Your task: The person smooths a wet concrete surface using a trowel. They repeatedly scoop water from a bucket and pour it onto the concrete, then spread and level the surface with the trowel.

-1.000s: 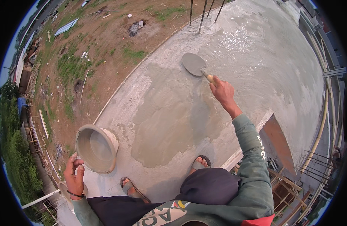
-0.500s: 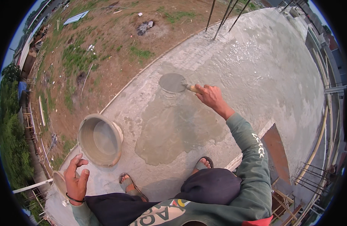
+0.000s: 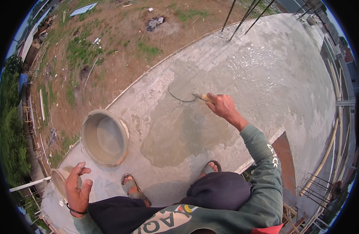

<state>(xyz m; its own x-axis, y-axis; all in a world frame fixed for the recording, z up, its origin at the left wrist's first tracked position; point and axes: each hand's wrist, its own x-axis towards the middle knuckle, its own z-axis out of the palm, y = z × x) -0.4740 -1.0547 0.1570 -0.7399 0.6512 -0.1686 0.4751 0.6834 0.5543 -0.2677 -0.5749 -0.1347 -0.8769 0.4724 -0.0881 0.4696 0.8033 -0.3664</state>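
My right hand (image 3: 225, 108) is wrapped round the wooden handle of a round-bladed trowel (image 3: 183, 90). The grey blade lies on wet cement, its near rim showing as a dark curve and the rest blending into the slurry. Nearer my feet spreads a smooth patch of wet cement (image 3: 183, 136) with an uneven edge. My left hand (image 3: 78, 191) hovers at the lower left with fingers apart and nothing in it. Close to it are a large plastic bucket (image 3: 91, 134), with greyish contents at its bottom, and a smaller bucket (image 3: 59, 180) partly behind the hand.
The concrete slab (image 3: 134, 101) ends at a left edge above bare soil with grass tufts (image 3: 80, 54). Steel rebar rods (image 3: 251, 17) rise at its far side. A reddish-brown board (image 3: 284, 162) lies by an opening at right, and bamboo poles (image 3: 323, 156) run beyond the slab.
The trowel has come slightly nearer and to the right, and its blade now blends with the cement. My right hand moved with it. My left hand stays raised and empty.
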